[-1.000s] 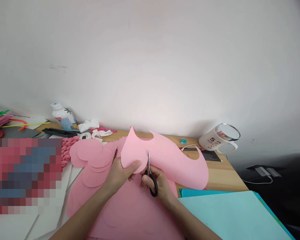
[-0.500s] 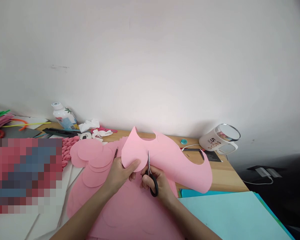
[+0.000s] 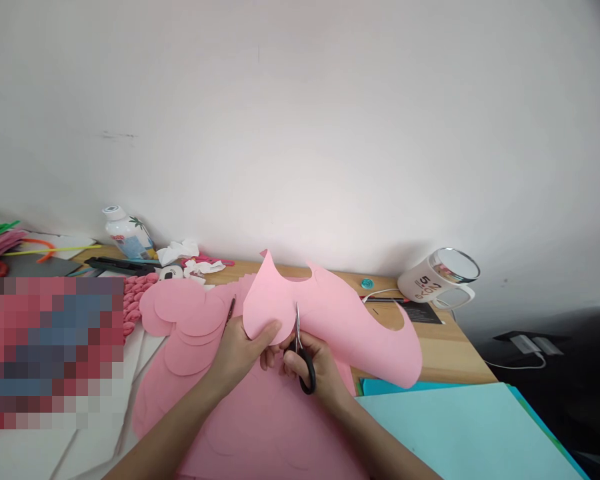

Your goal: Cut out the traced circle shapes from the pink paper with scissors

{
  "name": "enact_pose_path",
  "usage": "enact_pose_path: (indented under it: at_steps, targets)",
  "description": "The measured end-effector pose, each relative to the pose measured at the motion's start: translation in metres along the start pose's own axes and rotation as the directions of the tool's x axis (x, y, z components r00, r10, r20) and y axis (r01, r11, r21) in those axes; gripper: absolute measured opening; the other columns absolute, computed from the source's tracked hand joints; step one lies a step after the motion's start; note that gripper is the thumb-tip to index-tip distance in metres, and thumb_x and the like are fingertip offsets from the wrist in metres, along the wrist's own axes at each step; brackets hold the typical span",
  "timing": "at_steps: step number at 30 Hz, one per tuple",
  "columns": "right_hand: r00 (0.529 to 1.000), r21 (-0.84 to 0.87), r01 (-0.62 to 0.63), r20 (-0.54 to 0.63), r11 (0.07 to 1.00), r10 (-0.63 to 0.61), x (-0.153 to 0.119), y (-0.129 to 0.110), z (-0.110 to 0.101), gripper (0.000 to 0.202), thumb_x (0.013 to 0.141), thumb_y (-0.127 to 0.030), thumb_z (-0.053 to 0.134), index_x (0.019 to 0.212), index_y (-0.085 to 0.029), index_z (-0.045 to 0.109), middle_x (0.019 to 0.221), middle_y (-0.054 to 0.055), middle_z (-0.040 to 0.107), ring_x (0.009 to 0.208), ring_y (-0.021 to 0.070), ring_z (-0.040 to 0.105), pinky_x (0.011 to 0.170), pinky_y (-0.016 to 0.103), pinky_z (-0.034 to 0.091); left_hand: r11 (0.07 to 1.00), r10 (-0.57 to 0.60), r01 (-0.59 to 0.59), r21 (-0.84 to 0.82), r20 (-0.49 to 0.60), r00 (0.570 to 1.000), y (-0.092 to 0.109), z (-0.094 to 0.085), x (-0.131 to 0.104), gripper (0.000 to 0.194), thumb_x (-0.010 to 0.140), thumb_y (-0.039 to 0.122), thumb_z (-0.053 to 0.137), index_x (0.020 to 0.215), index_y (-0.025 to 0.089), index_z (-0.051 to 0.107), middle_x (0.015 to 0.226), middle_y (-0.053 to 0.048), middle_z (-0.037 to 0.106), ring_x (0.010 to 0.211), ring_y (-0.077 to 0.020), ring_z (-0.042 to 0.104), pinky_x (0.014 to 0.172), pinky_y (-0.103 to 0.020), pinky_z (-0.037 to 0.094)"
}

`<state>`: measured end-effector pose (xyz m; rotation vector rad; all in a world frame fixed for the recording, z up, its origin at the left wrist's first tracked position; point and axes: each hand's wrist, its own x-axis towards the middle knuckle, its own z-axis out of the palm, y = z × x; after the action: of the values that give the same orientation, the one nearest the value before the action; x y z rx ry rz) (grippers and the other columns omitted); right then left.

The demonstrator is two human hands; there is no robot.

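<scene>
A curling pink paper sheet (image 3: 347, 313) with curved cut-outs along its edge is raised above a pile of pink paper (image 3: 270, 427). My left hand (image 3: 247, 347) pinches the sheet's rounded left part between thumb and fingers. My right hand (image 3: 316, 367) is closed on black-handled scissors (image 3: 307, 373), whose blades point up at the paper beside that rounded part. Several pink rounded pieces (image 3: 190, 347) overlap to the left of my left hand. A dark pen (image 3: 231, 309) lies just above it on the pink paper.
A white mug (image 3: 437, 277) and a small teal disc (image 3: 367, 283) stand by the wall at right. Light-blue sheets (image 3: 460, 427) lie front right. At left are a white bottle (image 3: 129, 232), crumpled tissue (image 3: 179, 251), a black cutter (image 3: 120, 265) and pink braided yarn (image 3: 139, 300).
The pink sheet has shifted slightly, its top left tip now folded over and its right end a little further left. Both hands keep nearly the same place and grip.
</scene>
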<state>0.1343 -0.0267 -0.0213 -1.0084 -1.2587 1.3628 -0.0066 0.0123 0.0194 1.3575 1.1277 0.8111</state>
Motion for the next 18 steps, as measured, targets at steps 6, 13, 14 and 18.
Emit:
enact_pose_path:
  at_steps: [6, 13, 14, 18]
  targets:
    - [0.999, -0.051, 0.027, -0.017, 0.998, -0.028, 0.0006, -0.0010, -0.0023, 0.027, 0.072, -0.043, 0.061, 0.068, -0.019, 0.051, 0.057, -0.004, 0.042, 0.053, 0.0117, 0.037, 0.050, 0.025, 0.030, 0.999, -0.029, 0.029, 0.027, -0.010, 1.000, 0.0050, -0.0003, -0.0026, 0.038, 0.073, 0.034, 0.060, 0.041, 0.016, 0.052, 0.032, 0.002, 0.050, 0.031, -0.0096, 0.046, 0.039, -0.022, 0.041]
    - [0.998, -0.075, 0.039, -0.043, 0.996, -0.042, 0.0013, 0.0036, -0.0035, 0.023, 0.071, -0.041, 0.059, 0.066, -0.020, 0.051, 0.054, -0.005, 0.038, 0.051, 0.0116, 0.034, 0.048, 0.024, 0.028, 0.998, -0.038, 0.040, 0.047, -0.032, 0.999, 0.0048, -0.0003, -0.0029, 0.041, 0.072, 0.035, 0.061, 0.038, 0.016, 0.049, 0.031, 0.002, 0.049, 0.031, -0.0087, 0.043, 0.038, -0.022, 0.039]
    - [0.998, -0.079, 0.036, -0.047, 0.996, -0.040, 0.0012, 0.0037, -0.0033, 0.022, 0.071, -0.041, 0.059, 0.066, -0.020, 0.050, 0.053, -0.005, 0.038, 0.051, 0.0116, 0.035, 0.047, 0.024, 0.029, 0.998, -0.036, 0.037, 0.047, -0.032, 0.999, 0.0043, -0.0003, -0.0029, 0.041, 0.072, 0.035, 0.061, 0.038, 0.016, 0.050, 0.032, 0.002, 0.049, 0.031, -0.0087, 0.044, 0.039, -0.022, 0.039]
    - [0.998, -0.091, 0.013, -0.054, 0.996, -0.018, 0.0008, 0.0032, -0.0026, 0.017, 0.070, -0.035, 0.057, 0.066, -0.021, 0.050, 0.054, -0.004, 0.045, 0.050, 0.0119, 0.040, 0.048, 0.024, 0.034, 0.998, -0.030, 0.031, 0.046, -0.027, 0.999, 0.0045, -0.0002, -0.0031, 0.041, 0.073, 0.036, 0.060, 0.038, 0.016, 0.050, 0.032, 0.002, 0.050, 0.032, -0.0088, 0.044, 0.039, -0.021, 0.039]
